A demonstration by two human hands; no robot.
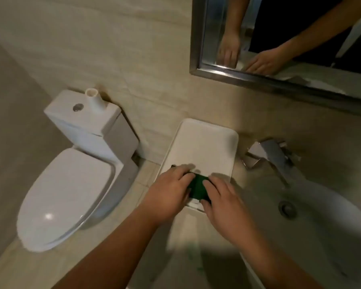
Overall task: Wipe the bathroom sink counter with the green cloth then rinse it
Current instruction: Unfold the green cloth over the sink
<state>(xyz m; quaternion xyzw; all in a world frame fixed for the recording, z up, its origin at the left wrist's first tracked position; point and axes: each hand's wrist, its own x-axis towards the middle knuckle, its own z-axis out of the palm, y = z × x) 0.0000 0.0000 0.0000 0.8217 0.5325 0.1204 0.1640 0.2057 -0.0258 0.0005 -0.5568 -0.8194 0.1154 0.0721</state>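
Observation:
A dark green cloth (198, 187) lies at the near end of a white tray (198, 142) on the sink counter (188, 228). My left hand (169, 190) covers the cloth's left part with its fingers laid over it. My right hand (223, 201) lies on the cloth's right part, fingers fairly straight. Only a small strip of cloth shows between the two hands. The basin (313, 230) with its drain (287, 208) is to the right, under a chrome faucet (269, 155).
A white toilet (71, 184) stands to the left of the counter, with a small white cup (95, 100) on its tank. A framed mirror (279, 38) hangs above the sink and reflects both hands. The tiled wall is close behind.

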